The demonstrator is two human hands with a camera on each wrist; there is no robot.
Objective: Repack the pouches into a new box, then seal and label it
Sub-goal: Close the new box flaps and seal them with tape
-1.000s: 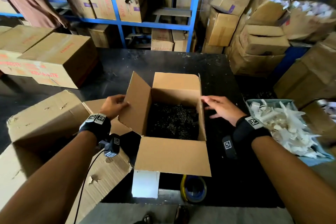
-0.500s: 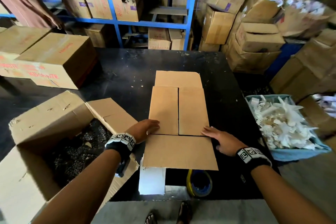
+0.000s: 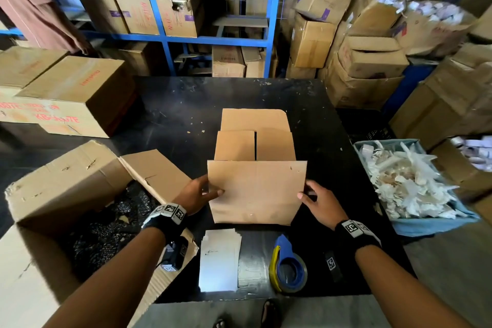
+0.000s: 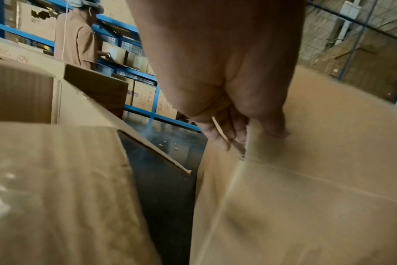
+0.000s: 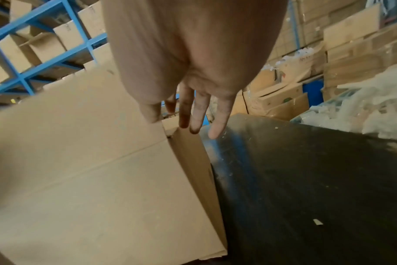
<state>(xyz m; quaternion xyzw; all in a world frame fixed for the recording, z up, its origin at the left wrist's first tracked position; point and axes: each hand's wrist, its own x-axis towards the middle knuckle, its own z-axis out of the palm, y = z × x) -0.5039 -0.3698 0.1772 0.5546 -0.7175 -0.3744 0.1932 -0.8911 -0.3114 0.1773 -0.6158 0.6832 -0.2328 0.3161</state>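
The new cardboard box (image 3: 235, 145) stands mid-table with its two side flaps folded in, hiding what is inside. Its far flap (image 3: 253, 120) still points away from me. The near flap (image 3: 255, 192) is lifted up off the table. My left hand (image 3: 210, 190) pinches its left edge, thumb on the outer face and fingers behind, as the left wrist view shows (image 4: 249, 134). My right hand (image 3: 306, 193) holds the right edge, thumb on the flap corner (image 5: 175, 120) and fingers straight behind it. The old open box (image 3: 61, 186) at the left holds dark pouches (image 3: 106, 224).
A blue tape dispenser (image 3: 288, 266) and a stack of white label sheets (image 3: 219, 261) lie at the table's near edge. A blue bin (image 3: 431, 226) of white scraps stands right. Closed cartons (image 3: 72, 93) sit back left; blue shelving (image 3: 165, 42) and stacked boxes stand behind.
A second ago the box was open with dark pouches showing. Both side flaps were folded in, then my hands moved to the near flap and raised it off the table.
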